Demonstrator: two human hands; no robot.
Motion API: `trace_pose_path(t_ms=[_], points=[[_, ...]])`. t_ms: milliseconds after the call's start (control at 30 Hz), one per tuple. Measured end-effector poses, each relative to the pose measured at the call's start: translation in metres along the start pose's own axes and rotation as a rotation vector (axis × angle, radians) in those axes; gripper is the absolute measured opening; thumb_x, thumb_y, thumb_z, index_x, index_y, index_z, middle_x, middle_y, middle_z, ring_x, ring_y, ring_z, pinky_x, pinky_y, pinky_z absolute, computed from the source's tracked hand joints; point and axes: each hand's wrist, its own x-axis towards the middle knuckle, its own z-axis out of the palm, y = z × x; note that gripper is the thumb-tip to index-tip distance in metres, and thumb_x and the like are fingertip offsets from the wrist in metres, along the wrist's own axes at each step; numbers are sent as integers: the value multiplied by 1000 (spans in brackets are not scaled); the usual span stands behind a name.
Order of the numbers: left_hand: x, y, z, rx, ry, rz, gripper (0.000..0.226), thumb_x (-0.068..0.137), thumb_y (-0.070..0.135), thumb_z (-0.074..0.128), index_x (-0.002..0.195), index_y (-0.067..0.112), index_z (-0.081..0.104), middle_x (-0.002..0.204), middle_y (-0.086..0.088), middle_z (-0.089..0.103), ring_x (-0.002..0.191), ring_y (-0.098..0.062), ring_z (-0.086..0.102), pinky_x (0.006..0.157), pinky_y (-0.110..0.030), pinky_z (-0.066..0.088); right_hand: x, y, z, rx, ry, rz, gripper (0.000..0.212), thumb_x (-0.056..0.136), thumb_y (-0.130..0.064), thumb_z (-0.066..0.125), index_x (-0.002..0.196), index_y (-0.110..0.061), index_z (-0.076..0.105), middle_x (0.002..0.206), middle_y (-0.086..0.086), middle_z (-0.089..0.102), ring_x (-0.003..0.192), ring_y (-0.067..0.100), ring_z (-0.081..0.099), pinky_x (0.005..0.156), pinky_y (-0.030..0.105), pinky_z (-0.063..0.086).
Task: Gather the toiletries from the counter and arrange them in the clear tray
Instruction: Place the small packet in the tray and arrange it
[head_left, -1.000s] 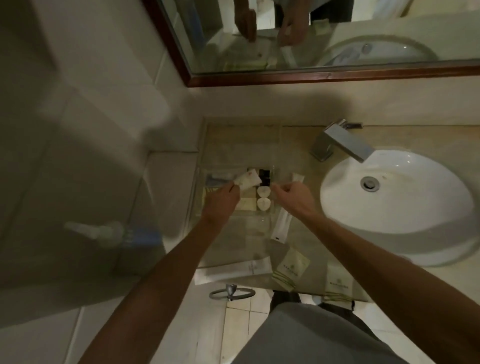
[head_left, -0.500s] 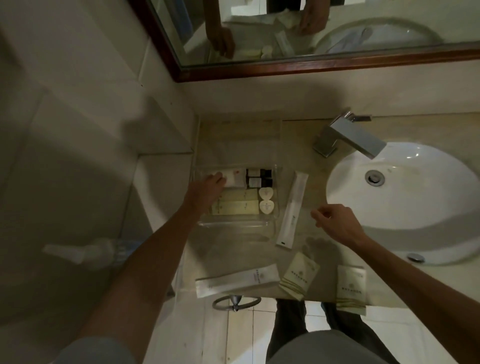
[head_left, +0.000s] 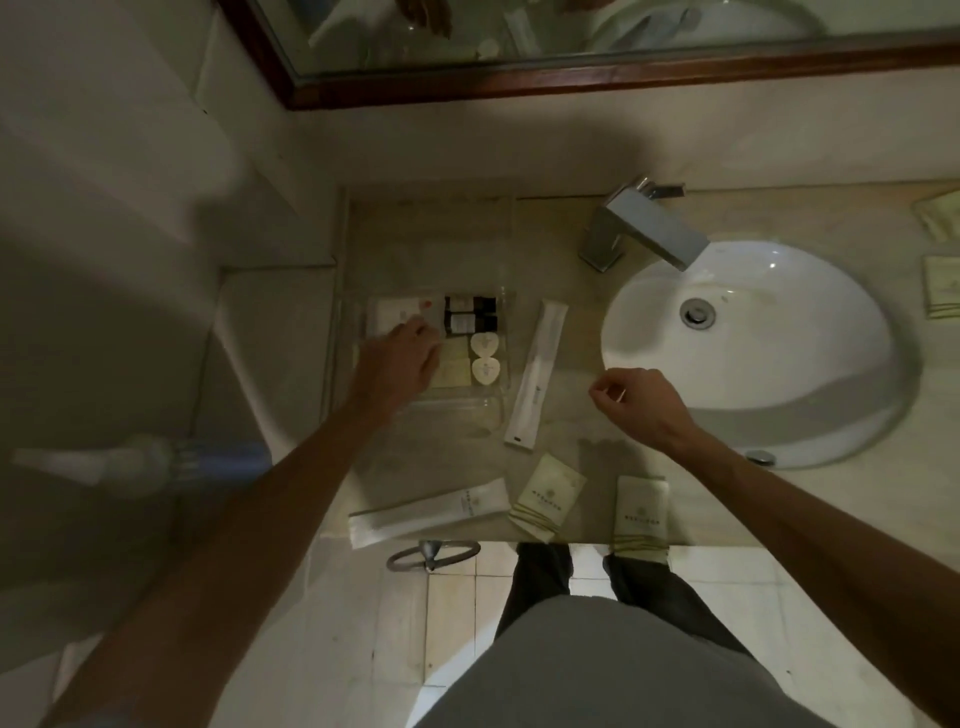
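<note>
The clear tray (head_left: 496, 415) sits on the counter left of the sink. Inside it lie a white packet (head_left: 397, 314), two dark small bottles (head_left: 467, 314), two white heart-shaped soaps (head_left: 485, 358) and pale yellow bars (head_left: 454, 366). My left hand (head_left: 400, 361) rests inside the tray, fingertips on the white packet. My right hand (head_left: 636, 402) hovers over the counter beside the sink, fingers loosely curled, holding nothing. A long white sleeve (head_left: 537, 374) lies just right of the tray. Another long white sleeve (head_left: 428, 512) and two cream sachets (head_left: 548, 496) (head_left: 641, 512) lie along the front edge.
A white basin (head_left: 753, 353) with a chrome faucet (head_left: 644, 228) fills the right side. Two more cream sachets (head_left: 943, 286) lie at the far right. A framed mirror (head_left: 571, 78) hangs behind. A metal ring (head_left: 431, 553) hangs below the counter edge.
My right hand drew back from the tray to the counter near the sink, leaving the long white sleeve beside the tray. My left hand stays on the white packet in the tray.
</note>
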Motion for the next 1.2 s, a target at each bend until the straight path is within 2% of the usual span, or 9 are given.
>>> trace_pose_path(t_ms=[233,333,433,500,633,733,900,1067,1200], points=[[-27,108,7,-71,-24,45,17,90,31,59,96,16,63,92,-1,63,67,-19,62,43,-28,47,-35,45,-22,-44,-53,59,9,84,-31,72,89,-24,75,74,-9,65,68,10,63,66,26,45],[-48,147,10,-58,-158,97,24,85,39,65,97,19,63,94,2,63,67,-16,64,47,-27,47,-56,55,-15,-171,-229,49,27,75,-44,79,93,-27,70,86,-9,66,77,9,62,73,31,53],[-66,170,15,-79,-338,55,36,91,49,53,107,18,59,107,1,60,79,-19,65,58,-32,51,-76,62,5,-422,-374,-9,51,64,-55,82,102,-27,65,104,-9,57,91,13,58,76,32,52],[-72,173,19,-72,-375,31,38,93,50,49,111,18,57,110,1,58,81,-18,64,60,-31,48,-80,66,15,-505,-380,-50,48,63,-54,82,98,-25,67,105,-8,54,91,15,58,76,32,52],[-82,169,20,-73,-295,-38,30,92,44,55,106,18,60,103,1,62,72,-18,66,54,-32,52,-71,61,12,-263,-383,23,20,75,-35,82,84,-23,69,94,-4,68,83,13,63,77,30,53],[-97,158,19,-67,-145,-78,19,87,36,64,97,20,64,93,3,65,57,-17,63,43,-25,45,-59,45,11,-14,-440,27,18,76,-31,83,83,-19,72,88,-2,72,82,15,68,81,37,57],[-123,147,15,-26,-192,-192,32,96,38,33,96,20,59,92,4,61,59,-12,59,47,-29,52,-50,6,49,185,-396,94,19,78,-30,82,84,-16,71,87,-4,72,83,11,70,69,21,52],[-129,159,14,-60,-247,-255,40,94,52,36,101,20,59,96,5,59,66,-12,62,52,-28,52,-53,-2,72,160,-289,142,21,79,-32,81,73,-21,65,76,-10,66,70,3,64,58,15,44],[-119,181,15,-43,-308,-268,49,90,63,42,105,18,55,97,2,58,70,-14,60,54,-28,49,-54,6,75,109,-234,156,23,78,-34,80,67,-23,64,74,-3,67,68,11,63,59,22,45]])
